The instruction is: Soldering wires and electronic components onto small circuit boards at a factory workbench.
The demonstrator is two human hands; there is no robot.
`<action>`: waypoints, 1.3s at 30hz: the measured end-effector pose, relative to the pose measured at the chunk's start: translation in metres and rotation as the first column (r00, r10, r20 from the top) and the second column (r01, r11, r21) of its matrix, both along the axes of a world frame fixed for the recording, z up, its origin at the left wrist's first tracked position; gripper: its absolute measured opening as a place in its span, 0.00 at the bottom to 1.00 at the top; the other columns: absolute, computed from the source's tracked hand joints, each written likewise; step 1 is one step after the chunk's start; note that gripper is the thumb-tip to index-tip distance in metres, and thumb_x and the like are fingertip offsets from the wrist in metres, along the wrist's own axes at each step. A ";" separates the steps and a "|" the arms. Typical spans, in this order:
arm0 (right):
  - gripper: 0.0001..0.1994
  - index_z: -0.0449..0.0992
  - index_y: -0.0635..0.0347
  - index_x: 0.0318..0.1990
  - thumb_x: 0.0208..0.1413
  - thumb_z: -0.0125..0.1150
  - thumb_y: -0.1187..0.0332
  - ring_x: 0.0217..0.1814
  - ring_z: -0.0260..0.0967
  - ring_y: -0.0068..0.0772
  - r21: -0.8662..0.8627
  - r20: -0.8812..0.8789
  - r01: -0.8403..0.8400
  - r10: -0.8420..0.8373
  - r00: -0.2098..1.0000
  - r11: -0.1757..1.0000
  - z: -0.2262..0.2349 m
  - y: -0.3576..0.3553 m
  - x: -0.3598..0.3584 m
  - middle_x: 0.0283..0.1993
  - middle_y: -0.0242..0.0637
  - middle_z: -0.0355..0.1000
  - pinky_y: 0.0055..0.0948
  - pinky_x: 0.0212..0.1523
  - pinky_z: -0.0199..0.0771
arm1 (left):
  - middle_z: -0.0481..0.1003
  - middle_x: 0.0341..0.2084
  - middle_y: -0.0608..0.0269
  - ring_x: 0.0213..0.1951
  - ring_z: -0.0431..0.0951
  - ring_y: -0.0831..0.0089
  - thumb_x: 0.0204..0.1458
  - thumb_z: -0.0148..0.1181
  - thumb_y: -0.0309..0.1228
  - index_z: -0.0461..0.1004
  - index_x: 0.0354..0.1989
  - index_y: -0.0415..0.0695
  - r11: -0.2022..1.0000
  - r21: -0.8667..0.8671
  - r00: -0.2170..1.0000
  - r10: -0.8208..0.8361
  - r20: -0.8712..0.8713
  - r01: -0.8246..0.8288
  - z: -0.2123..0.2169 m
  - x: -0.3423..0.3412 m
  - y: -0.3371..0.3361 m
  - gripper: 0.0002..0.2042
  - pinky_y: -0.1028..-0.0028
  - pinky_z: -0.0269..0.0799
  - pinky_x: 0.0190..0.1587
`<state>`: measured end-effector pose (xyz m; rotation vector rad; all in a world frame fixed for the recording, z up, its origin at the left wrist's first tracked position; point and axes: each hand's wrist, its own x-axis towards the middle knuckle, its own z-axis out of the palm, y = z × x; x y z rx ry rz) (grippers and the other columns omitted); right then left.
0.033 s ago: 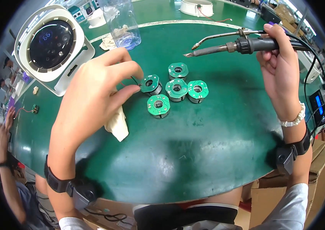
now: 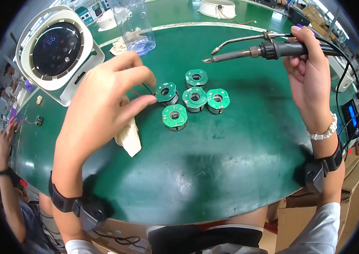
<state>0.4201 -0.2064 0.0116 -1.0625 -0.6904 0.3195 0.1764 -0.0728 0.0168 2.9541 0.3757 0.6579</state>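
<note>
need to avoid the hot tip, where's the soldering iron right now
In the head view the soldering iron is upper right, held by the right hand, tip above the green round boards.

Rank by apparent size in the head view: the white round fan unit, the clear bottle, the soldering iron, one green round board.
1. White round fan unit.
2. Soldering iron and clear bottle: look alike, unsure.
3. Green round board, smallest.

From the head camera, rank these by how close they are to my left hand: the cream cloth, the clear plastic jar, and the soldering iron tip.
From the left hand:
1. Cream cloth: right beneath the hand, sticking out below it.
2. Clear plastic jar: up the table, past the fingers.
3. Soldering iron tip: off to the right, above the green round boards, held by the right hand.
</note>
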 end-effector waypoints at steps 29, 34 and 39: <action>0.06 0.66 0.57 0.22 0.45 0.56 0.70 0.12 0.53 0.12 0.085 0.042 -0.029 0.025 0.999 0.996 0.003 -0.005 0.007 0.16 0.24 0.59 0.14 0.15 0.50 | 0.66 0.16 0.60 0.19 0.66 0.75 0.44 0.51 0.21 0.66 0.23 0.32 0.957 -0.289 0.999 0.014 -0.038 -0.024 0.003 0.006 -0.016 0.04 0.77 0.62 0.24; 0.09 0.66 0.57 0.19 0.47 0.56 0.68 0.08 0.44 0.11 0.140 -0.035 0.067 -0.063 0.997 0.988 0.009 -0.001 0.005 0.09 0.25 0.56 0.14 0.12 0.43 | 0.68 0.19 0.60 0.21 0.66 0.77 0.45 0.50 0.20 0.68 0.26 0.32 0.960 -0.264 0.975 -0.036 0.221 0.096 -0.011 0.022 -0.012 0.03 0.81 0.61 0.24; 0.08 0.66 0.58 0.19 0.47 0.55 0.69 0.08 0.44 0.12 0.134 0.043 0.046 -0.052 0.998 0.990 0.001 -0.005 0.020 0.10 0.25 0.56 0.14 0.11 0.43 | 0.66 0.17 0.59 0.17 0.67 0.69 0.41 0.54 0.19 0.69 0.27 0.37 0.985 -0.008 0.917 -0.160 0.364 0.175 -0.013 0.032 -0.025 0.04 0.77 0.60 0.19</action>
